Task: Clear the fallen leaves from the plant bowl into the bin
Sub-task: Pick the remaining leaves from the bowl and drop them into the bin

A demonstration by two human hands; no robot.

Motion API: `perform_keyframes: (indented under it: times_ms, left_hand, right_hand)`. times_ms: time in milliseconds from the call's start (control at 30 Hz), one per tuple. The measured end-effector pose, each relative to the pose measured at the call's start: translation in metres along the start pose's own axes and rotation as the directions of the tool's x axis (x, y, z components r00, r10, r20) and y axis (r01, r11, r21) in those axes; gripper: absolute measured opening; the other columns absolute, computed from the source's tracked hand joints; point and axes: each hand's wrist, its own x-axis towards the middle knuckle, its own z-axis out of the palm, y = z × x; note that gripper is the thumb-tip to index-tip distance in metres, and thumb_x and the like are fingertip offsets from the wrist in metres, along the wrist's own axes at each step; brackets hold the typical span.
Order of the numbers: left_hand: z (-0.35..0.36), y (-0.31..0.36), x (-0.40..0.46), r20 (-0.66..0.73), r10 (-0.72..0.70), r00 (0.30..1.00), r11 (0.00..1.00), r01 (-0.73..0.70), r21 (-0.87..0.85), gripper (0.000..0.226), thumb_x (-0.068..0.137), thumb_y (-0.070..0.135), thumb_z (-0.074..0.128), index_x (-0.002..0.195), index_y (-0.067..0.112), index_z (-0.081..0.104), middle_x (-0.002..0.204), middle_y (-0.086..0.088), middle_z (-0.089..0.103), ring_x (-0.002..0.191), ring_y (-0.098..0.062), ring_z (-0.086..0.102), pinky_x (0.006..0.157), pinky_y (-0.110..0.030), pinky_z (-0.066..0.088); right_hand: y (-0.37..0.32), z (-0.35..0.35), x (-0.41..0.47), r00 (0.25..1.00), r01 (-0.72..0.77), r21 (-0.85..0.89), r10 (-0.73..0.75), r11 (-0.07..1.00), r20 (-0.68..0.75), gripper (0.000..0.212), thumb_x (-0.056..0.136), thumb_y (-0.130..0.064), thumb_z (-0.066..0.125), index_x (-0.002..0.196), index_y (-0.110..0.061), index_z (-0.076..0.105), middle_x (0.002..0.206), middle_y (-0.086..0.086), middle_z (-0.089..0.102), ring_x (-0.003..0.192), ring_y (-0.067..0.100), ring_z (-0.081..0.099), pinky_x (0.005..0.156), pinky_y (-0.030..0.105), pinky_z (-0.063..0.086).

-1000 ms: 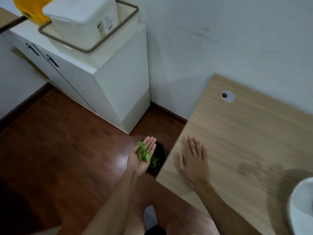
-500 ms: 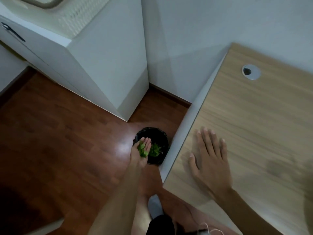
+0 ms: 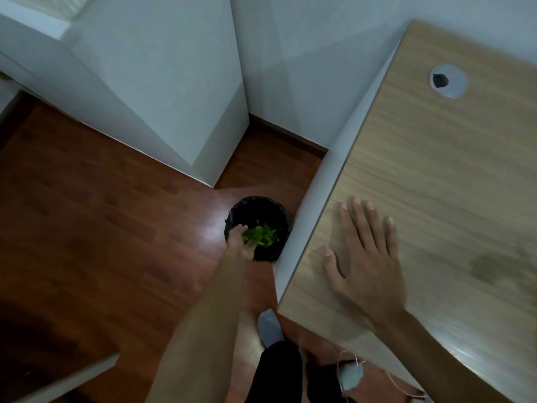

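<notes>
A small black bin (image 3: 257,209) with a dark liner stands on the wooden floor beside the desk's white side panel. My left hand (image 3: 239,242) reaches down over its near rim, cupped and tipped toward the opening. Green leaves (image 3: 261,235) lie against its fingers and spread into the bin; I cannot tell which are still in the hand. My right hand (image 3: 364,257) rests flat on the wooden desk (image 3: 436,170), fingers spread, holding nothing. The plant bowl is out of view.
A white cabinet (image 3: 162,82) stands on the left, its corner close behind the bin. A grey cable grommet (image 3: 447,81) sits in the desk top. My grey-socked foot (image 3: 270,327) is on the brown floor (image 3: 101,228) below the bin.
My left hand has dropped from above the floor down to the bin's rim and tilted, with the leaves sliding toward the bin. The view has tipped downward; the right hand stays on the desk.
</notes>
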Motion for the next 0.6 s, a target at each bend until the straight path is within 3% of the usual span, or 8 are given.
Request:
perform_keyframes:
  times_ms: [100, 367, 467, 600]
  left_hand:
    - [-0.001, 0.004, -0.003, -0.021, 0.002, 1.0, 1.0, -0.002, 0.023, 0.049, 0.102, 0.03, 0.041, 0.146, 0.008, 0.041, 0.154, -0.015, 0.032, 0.145, -0.029, 0.032, 0.12, -0.037, 0.027]
    - [0.005, 0.017, -0.012, 0.047, -0.019, 0.999, 1.0, 0.019, -0.004, 0.069, 0.101, 0.046, 0.037, 0.157, 0.013, 0.014, 0.165, -0.012, 0.012, 0.153, -0.029, 0.01, 0.122, -0.043, 0.015]
    - [0.009, 0.017, -0.012, 0.059, -0.007, 0.998, 1.0, 0.006, 0.018, 0.067, 0.102, 0.046, 0.035, 0.156, 0.012, 0.016, 0.164, -0.013, 0.015, 0.152, -0.03, 0.013, 0.122, -0.043, 0.016]
    - [0.005, 0.014, -0.015, 0.078, 0.033, 0.996, 0.997, -0.038, 0.068, 0.058, 0.104, 0.04, 0.036, 0.151, 0.006, 0.03, 0.156, -0.015, 0.035, 0.145, -0.03, 0.034, 0.121, -0.041, 0.027]
  right_hand:
    - [0.0, 0.001, 0.001, 1.0, -0.003, 0.007, 0.003, 1.0, -0.003, 0.076, 0.092, -0.05, 0.037, 0.157, -0.013, 0.019, 0.166, 0.007, 0.014, 0.154, 0.025, 0.009, 0.123, 0.055, 0.013]
    - [-0.002, 0.0, 0.0, 1.0, -0.007, 0.016, 0.007, 1.0, -0.009, 0.077, 0.092, -0.049, 0.038, 0.156, -0.012, 0.02, 0.165, 0.007, 0.015, 0.154, 0.025, 0.008, 0.122, 0.055, 0.015]
    - [-0.002, 0.001, 0.0, 1.0, -0.007, 0.027, 0.007, 1.0, -0.009, 0.077, 0.092, -0.049, 0.038, 0.156, -0.012, 0.02, 0.166, 0.006, 0.014, 0.154, 0.024, 0.007, 0.122, 0.055, 0.013]
    - [-0.002, -0.001, 0.0, 1.0, -0.018, 0.061, 0.019, 0.998, -0.019, 0.074, 0.092, -0.049, 0.038, 0.156, -0.014, 0.022, 0.165, 0.005, 0.015, 0.154, 0.022, 0.007, 0.123, 0.054, 0.013]
